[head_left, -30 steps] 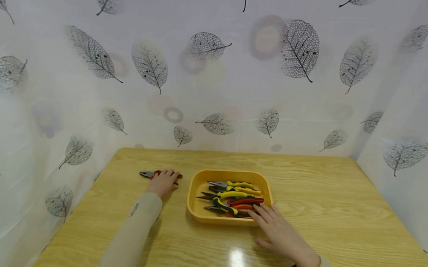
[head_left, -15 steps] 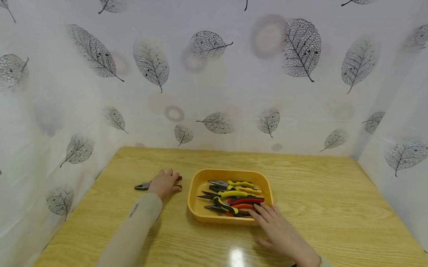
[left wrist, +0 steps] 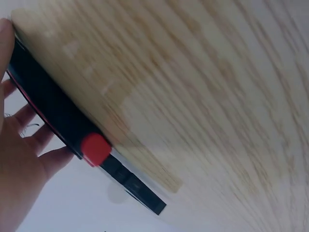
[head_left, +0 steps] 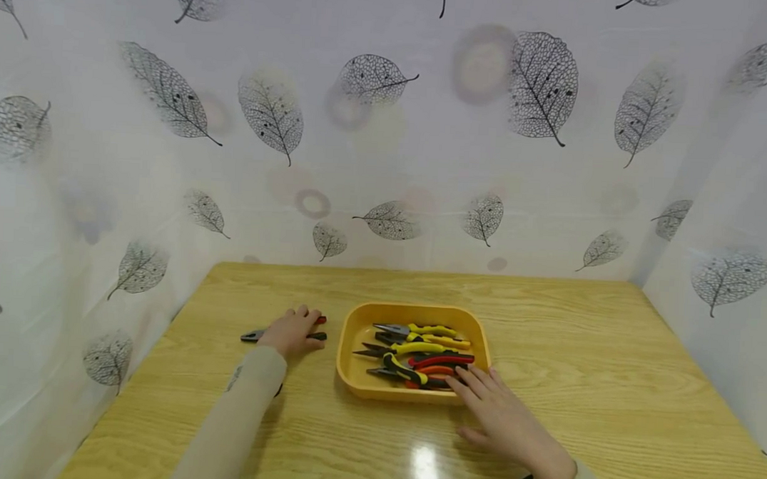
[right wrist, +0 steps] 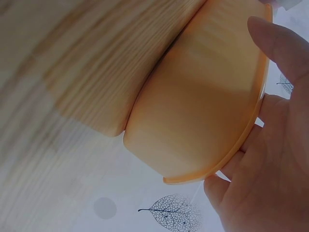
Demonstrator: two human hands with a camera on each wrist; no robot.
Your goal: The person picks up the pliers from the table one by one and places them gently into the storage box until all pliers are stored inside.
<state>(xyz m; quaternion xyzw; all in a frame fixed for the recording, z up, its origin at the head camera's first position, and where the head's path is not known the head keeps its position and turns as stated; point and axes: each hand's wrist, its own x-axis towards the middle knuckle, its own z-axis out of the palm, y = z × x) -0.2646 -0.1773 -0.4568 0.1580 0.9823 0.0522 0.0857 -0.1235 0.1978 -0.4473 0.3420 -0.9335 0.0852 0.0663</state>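
At the left of the table, my left hand [head_left: 289, 331] is over a pair of pliers [head_left: 253, 335] with red and black handles, their metal nose pointing left. In the left wrist view the thumb lies on one side of the pliers [left wrist: 53, 99] and the fingers on the other, gripping the handles. My right hand [head_left: 503, 420] rests with extended fingers over the near right corner of a yellow tray [head_left: 409, 396]. Seen from the right wrist, its fingers [right wrist: 231, 166] pass behind the tray's rim, partly hidden. Several pliers [head_left: 417, 348] with yellow, red and orange handles lie inside the tray.
The tray stands near the middle of a wood-grain table [head_left: 577, 362]. A pale curtain [head_left: 387, 147] with a leaf print hangs behind the table and along both sides.
The red and black pliers have come nearer the person and slightly left, drawn by the left hand. That hand has since shifted slightly, showing more of the black handle. The right hand stays put.
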